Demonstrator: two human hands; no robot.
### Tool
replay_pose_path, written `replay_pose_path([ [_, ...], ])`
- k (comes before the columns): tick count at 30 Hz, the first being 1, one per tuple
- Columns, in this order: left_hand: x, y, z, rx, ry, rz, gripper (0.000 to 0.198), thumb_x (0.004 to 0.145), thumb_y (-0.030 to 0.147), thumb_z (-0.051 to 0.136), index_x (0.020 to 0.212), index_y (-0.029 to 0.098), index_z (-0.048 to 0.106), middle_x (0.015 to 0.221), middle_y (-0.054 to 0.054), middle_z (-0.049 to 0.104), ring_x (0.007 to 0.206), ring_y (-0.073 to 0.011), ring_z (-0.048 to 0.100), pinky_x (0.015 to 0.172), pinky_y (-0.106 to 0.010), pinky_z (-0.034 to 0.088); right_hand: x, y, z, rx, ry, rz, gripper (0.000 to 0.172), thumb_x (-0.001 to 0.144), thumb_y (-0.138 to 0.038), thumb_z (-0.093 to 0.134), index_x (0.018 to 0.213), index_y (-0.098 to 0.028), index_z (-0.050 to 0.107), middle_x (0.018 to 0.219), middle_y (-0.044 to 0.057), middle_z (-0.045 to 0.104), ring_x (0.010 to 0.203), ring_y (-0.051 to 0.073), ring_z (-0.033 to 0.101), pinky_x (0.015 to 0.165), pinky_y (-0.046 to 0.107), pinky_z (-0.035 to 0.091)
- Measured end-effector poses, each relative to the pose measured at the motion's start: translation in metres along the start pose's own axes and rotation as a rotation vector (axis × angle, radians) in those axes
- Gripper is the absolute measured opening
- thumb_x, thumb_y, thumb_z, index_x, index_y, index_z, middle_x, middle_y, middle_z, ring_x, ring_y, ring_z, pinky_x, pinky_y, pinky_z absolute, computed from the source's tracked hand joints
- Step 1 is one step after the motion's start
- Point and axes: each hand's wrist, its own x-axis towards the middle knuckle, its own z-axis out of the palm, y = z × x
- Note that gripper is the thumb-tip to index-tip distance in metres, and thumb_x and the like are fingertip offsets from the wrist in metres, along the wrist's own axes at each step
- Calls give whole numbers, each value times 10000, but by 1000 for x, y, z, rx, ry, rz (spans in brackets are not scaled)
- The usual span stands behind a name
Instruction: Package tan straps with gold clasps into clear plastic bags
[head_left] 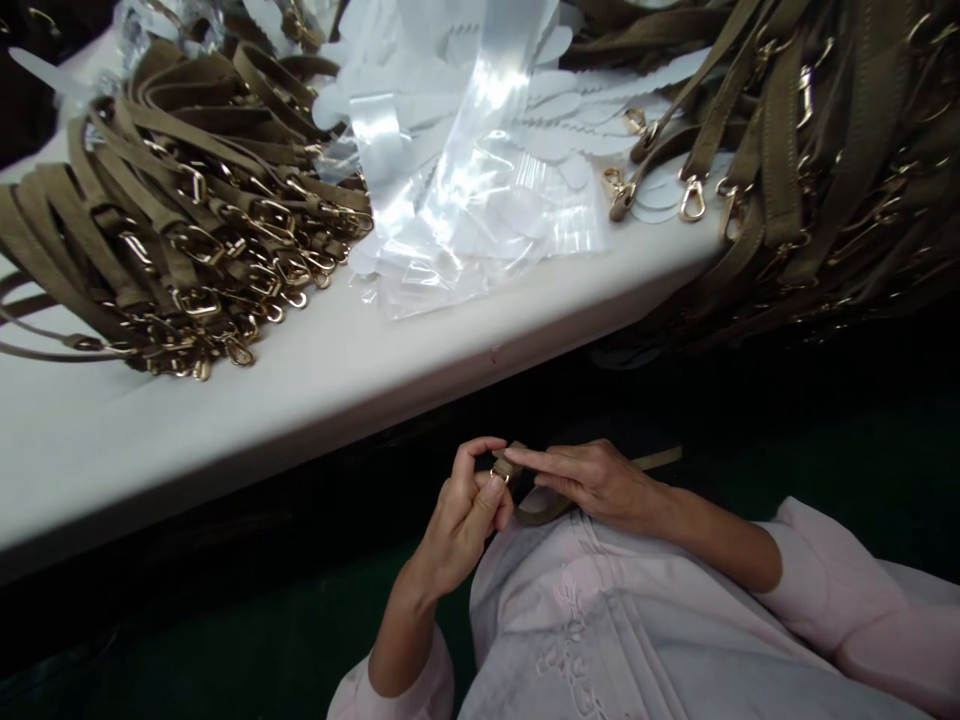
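Note:
In front of my body, below the table edge, my left hand [469, 510] pinches the buckle end of an olive-brown strap [540, 513]. A small gold metal piece shows by its thumb. Pressed to the same end from the other side is my right hand [592, 480], fingers stretched together over the strap. The strap curves down beneath the right hand, and a flat end sticks out past the wrist. How the right thumb sits on it is hidden.
On the white table [300, 400] lies a heap of olive straps with gold buckles [202, 240] at left. Clear plastic bags [480, 200] and white notched strips are in the middle. More straps with clasps [787, 150] hang over the edge at right.

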Motion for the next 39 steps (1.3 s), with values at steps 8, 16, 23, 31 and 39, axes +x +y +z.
replay_pose_path([
  [8,4,9,1,83,-248,-77,508,994,417,410,1433,191,288,601,68,453,555,-118,414,611,-257,352,6,-5,-6,10,-150,-45,415,995,-410,509,1400,-321,514,1026,16,744,746,134,696,670,200,470],
  [16,4,4,14,-54,-229,-152,564,974,451,447,1447,197,276,579,74,467,518,-102,376,546,-221,324,10,-7,-13,204,-192,4,289,958,-371,574,1207,-267,678,913,-3,742,737,124,686,675,185,462],
  [23,2,-10,15,29,-158,-151,476,982,436,437,1386,191,371,587,68,439,524,-101,384,529,-227,312,8,-10,-2,81,-154,54,242,965,-321,551,1150,-264,696,981,6,747,828,158,701,741,221,465],
  [31,-11,-16,9,-166,-98,-184,527,976,429,465,1442,226,326,609,80,340,508,-77,286,464,-202,229,2,13,0,-45,30,165,231,960,-349,543,1072,-271,729,949,1,756,797,167,695,698,238,466],
  [39,-39,-36,-31,32,-21,-277,666,989,450,412,1537,232,102,619,60,523,499,-95,410,515,-224,353,2,30,3,181,46,474,387,817,-426,710,1165,-256,718,577,-49,563,524,93,472,531,217,334],
])
